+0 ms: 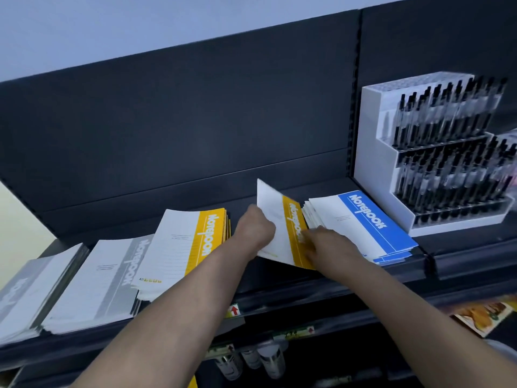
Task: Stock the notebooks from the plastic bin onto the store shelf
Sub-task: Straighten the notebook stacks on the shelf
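Yellow notebook point(282, 231) tilted, long axis toward shelf back, both hands gripping

A yellow-and-white notebook point(281, 231) stands tilted on the dark store shelf point(279, 278), its far corner raised, pinched between both hands. At its 3 o'clock, just beside it, lies a stack of blue-and-white notebooks point(363, 222), fanned slightly. At its 9 o'clock sits a stack of yellow notebooks point(184, 247), then two stacks of grey notebooks point(106, 284) toward 8 o'clock, overlapping.
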`<act>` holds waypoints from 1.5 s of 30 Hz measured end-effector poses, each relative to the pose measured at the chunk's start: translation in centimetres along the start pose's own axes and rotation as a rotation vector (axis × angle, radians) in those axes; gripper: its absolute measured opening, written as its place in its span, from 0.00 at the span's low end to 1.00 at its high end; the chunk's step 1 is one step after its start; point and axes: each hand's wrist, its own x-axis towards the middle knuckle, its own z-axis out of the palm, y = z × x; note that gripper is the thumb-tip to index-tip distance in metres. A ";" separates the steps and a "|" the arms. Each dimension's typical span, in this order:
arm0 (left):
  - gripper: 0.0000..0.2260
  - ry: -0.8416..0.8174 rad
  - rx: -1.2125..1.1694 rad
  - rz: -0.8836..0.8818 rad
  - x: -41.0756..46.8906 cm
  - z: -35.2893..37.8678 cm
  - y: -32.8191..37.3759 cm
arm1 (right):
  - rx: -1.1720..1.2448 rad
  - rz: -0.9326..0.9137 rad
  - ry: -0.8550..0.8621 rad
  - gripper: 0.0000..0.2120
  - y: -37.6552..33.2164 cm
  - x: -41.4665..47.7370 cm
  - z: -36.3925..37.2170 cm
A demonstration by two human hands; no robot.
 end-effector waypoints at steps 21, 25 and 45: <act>0.20 0.338 0.379 -0.183 -2.2 -13.9 -12.0 | 0.493 -0.152 -0.198 0.22 -14.7 3.3 3.0; 0.13 0.079 -0.069 -0.250 -1.9 -14.6 -13.2 | 0.454 -0.068 -0.294 0.31 -15.6 3.3 3.8; 0.08 0.066 -0.344 -0.265 -2.0 -15.4 -14.2 | 0.327 -0.031 -0.238 0.28 -16.9 4.4 3.7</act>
